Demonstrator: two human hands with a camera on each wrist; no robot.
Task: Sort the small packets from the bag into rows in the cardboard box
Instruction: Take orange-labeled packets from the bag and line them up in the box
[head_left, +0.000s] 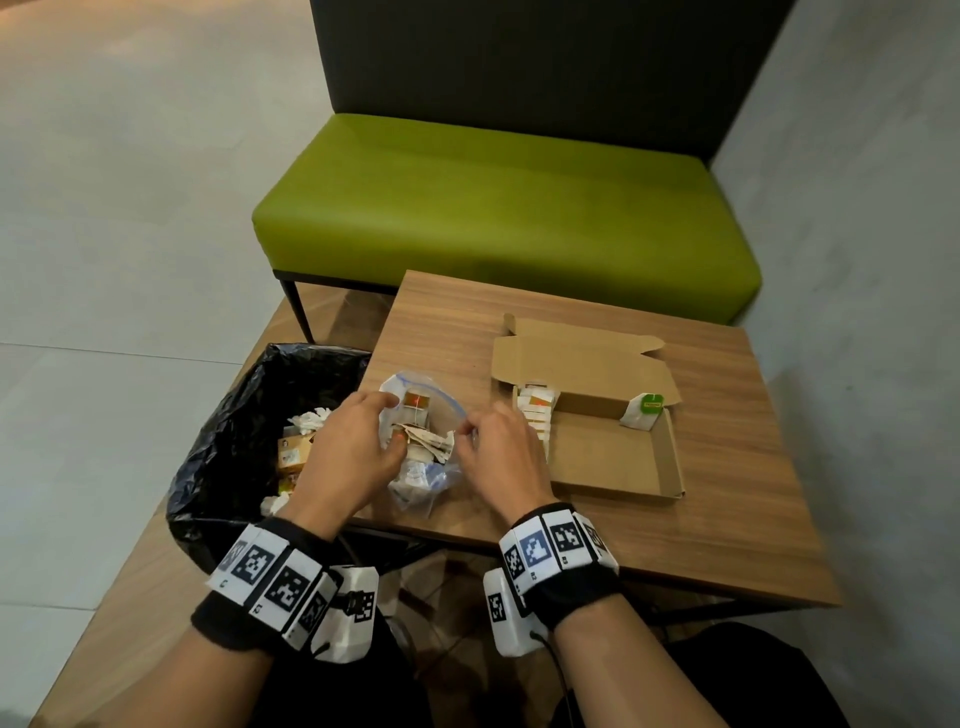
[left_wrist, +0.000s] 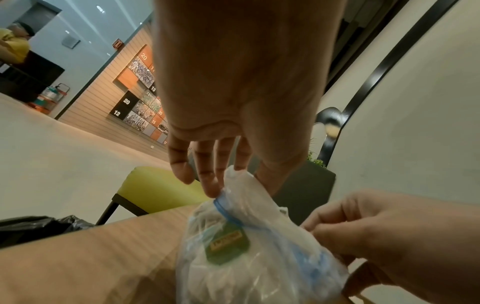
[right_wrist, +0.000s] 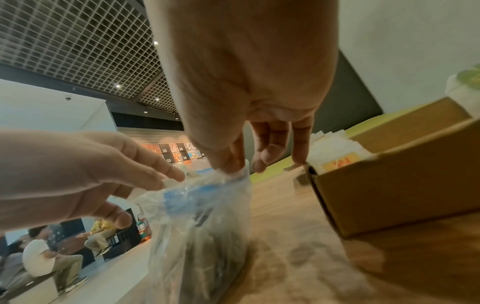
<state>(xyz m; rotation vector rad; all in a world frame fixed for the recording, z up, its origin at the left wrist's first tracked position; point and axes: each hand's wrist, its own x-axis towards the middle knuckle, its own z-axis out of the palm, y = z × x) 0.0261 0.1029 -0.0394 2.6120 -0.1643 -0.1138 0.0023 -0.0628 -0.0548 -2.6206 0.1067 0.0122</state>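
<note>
A clear zip bag (head_left: 422, 470) with a blue seal strip lies on the wooden table (head_left: 701, 509), holding several small packets (head_left: 415, 408). My left hand (head_left: 363, 436) pinches the left side of its rim, seen close in the left wrist view as the bag (left_wrist: 249, 257) under my fingers (left_wrist: 207, 181). My right hand (head_left: 491, 441) pinches the rim's right side between thumb and forefinger (right_wrist: 228, 164). The open cardboard box (head_left: 613, 457) stands to the right, with a row of packets (head_left: 535, 410) along its left wall and one green-tagged tea bag (head_left: 644, 410) at its far right.
A bin with a black liner (head_left: 234, 415) stands left of the table and holds rubbish. A green bench (head_left: 493, 208) sits beyond the table's far edge. Bare wood lies in front of the box. People sit far off in the right wrist view.
</note>
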